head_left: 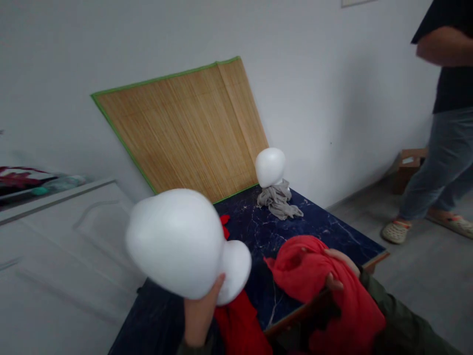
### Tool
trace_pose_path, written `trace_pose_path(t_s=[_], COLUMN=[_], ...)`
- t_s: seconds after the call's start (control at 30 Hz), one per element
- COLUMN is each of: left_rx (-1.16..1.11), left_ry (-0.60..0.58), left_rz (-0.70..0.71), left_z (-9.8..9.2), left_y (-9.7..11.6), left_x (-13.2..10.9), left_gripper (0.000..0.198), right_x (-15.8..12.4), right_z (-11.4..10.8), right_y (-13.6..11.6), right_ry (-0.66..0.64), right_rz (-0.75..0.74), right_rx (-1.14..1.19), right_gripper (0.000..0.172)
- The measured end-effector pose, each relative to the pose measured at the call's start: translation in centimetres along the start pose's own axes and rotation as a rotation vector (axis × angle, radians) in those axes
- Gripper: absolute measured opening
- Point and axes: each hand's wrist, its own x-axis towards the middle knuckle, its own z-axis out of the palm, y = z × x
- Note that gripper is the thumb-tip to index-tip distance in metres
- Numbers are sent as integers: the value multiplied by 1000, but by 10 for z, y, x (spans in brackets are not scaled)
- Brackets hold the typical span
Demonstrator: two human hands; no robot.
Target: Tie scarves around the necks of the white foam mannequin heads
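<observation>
My left hand (199, 313) holds up a white foam mannequin head (173, 244), gripping it from below near the neck end. My right hand (338, 268) grips a bunched red scarf (314, 276) above the dark blue marble-patterned table (314, 222). More red cloth (238, 325) hangs below my left hand, and I cannot tell if it is the same scarf. A second foam head (270, 167) stands at the table's far corner, with a grey cloth (277, 202) bunched around its base.
A bamboo mat with green edging (177, 130) leans against the wall behind the table. A white cabinet (66, 256) stands to the left. On the right, a standing person (449, 148) is beside a cardboard box (408, 170) on the grey floor.
</observation>
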Motion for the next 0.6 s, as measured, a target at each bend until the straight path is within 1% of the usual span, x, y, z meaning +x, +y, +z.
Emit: trace_pose_path(t_s=[0.07,0.1,0.13,0.2,0.27,0.37,0.43,0.5,0.53,0.6], left_rx=[-55,-103,-116,-115,-87,-99,-146,-184,-179,-139], left_ry=[-65,-151,-193,-232,-214,-229,-286,-349,-372,-426], left_rz=[18,51,99,177,203,145,97,69,51,-36], left_z=[39,56,70,91,101,104,100,88,79,56], left_y=[31,45,55,67,69,63,62,66,68,72], left_x=[2,4,6,7,7,3,-1,-7,-12,-27], left_gripper=[50,59,65,71,71,68,67,69,70,68], right_x=[-19,-27,-33,-42,-49,-53,-51,-46,-42,-34], right_z=[14,24,34,56,74,91,95,96,96,95], right_y=[17,21,23,20,14,10,13,19,23,34], right_ry=[-28,-27,-35,-74,-134,-179,-204,-227,-249,-294], right_rz=[-28,-45,-54,-47,-15,0,28,71,88,119], right_rx=[-40,-54,-60,-51,-24,18,33,34,33,34], right_gripper=[42,37,37,50,59,60,56,51,50,49])
